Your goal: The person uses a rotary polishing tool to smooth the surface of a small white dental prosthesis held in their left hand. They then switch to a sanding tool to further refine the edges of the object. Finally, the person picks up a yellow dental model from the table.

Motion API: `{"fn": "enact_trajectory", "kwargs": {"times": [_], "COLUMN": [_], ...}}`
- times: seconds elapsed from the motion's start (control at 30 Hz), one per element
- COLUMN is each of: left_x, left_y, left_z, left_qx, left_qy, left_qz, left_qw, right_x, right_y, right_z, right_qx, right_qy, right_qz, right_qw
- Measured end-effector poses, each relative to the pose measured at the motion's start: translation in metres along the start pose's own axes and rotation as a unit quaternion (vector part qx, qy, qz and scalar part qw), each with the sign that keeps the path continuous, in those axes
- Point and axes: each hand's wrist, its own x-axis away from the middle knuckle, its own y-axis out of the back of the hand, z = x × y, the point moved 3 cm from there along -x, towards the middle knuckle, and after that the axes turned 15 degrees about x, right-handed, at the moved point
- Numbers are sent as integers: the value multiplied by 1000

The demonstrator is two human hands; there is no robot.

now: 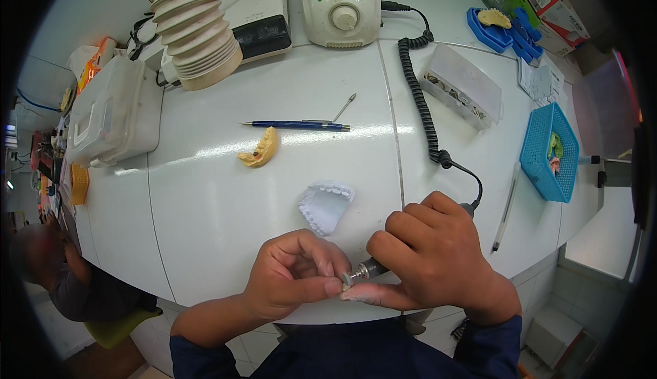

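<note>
Both our hands work at the near edge of the white worktop (274,173). Our right hand (438,256) wraps a handpiece (369,268), fingers curled tight round its grip, knuckles up, thumb stretched left along the worktop edge. Its burr tip meets a small piece (333,285) that our left hand (291,276) pinches between thumb and forefinger; the piece is mostly hidden, so we cannot tell its shape. Left fingers are bent inward, pressed together over it. Dark blue sleeves cover both forearms.

Just beyond the hands lies a white dental cast (326,206); further back a yellow cast (260,149), then a blue pen (298,125) with a thin metal tool (344,107) touching its end. A coiled black cord (419,98) runs from the handpiece to a cream motor unit (341,4) at the back. A ribbed suction hose (191,26) hangs at rear left, beside a translucent box (113,112). On the right: a clear case (462,84), a blue basket (549,152), a white pencil (505,215), blue trays (506,30). Another person sits low at left (61,269).
</note>
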Motion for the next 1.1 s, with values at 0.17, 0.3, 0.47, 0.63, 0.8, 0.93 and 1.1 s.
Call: {"fn": "enact_trajectory", "kwargs": {"times": [0.17, 0.3, 0.47, 0.63, 0.8, 0.93, 1.1], "left_x": [0, -1, 0, 0, 0, 0, 0], "left_y": [-1, -1, -1, -1, -2, -2, -1], "left_z": [0, 0, 0, -1, -1, -1, -1], "left_qx": [-1, -3, -8, -12, -10, -9, -13], "left_qy": [-1, -2, -3, -2, 1, -2, -7], "left_qz": [2, 5, 3, 1, 2, 5, 13], "left_qw": [1000, 1000, 1000, 1000, 1000, 1000, 1000], "right_x": [2, 2, 0, 1, 2, 2, 2], "right_y": [-2, -1, 1, 0, 0, 0, 0], "right_z": [-1, 0, 0, -1, -1, -1, -1], "right_qx": [-14, -9, -2, -11, -14, -15, -16], "right_qy": [2, 6, 2, 6, 6, 7, 3], "right_qz": [-3, 0, 3, 3, -3, 1, -12], "right_qw": [1000, 1000, 1000, 1000, 1000, 1000, 1000]}}
